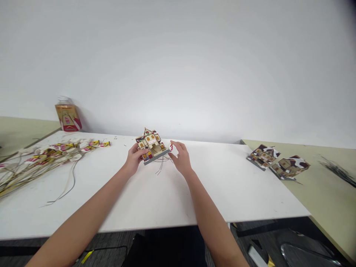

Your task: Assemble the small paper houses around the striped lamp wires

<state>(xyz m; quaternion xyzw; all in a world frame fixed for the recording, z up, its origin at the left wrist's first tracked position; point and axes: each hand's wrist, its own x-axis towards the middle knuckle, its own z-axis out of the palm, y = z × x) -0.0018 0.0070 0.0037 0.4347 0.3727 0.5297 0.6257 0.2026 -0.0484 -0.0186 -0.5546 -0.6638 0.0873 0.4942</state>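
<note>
1. Far left, on the white rectangular table (155, 200): a loose heap of small red-white-and-yellow painted ornament pieces on thin wire stems (47, 155), lying flat and fanned toward the left edge. These appear not yet used.
2. Behind the heap, against the wall: a clear plastic drink bottle with a red label (67, 118), upright, well apart from the hands.
3. Left hand (134, 157): fingers closed on the left end of the small painted wooden house ornament with cream walls, orange windows and a grey base (151, 145), which is held tilted just above the table, at mid-width and toward the far edge.
4. Beneath the house: several thin dark wires (161, 165) trail from its base down onto the table.
5. Right hand (180, 157): fingers pinch a small red-and-white striped piece (171, 147) at the right end of the base; judged as being fitted there, so this house seems part-assembled.
6. Far right, on the adjoining pale green table (328, 200): two brown-and-white painted house ornaments (278, 161) lie side by side, apparently set aside as finished.
7. Rightmost: a bundle of dark thin wires (338, 171), untouched.
</note>
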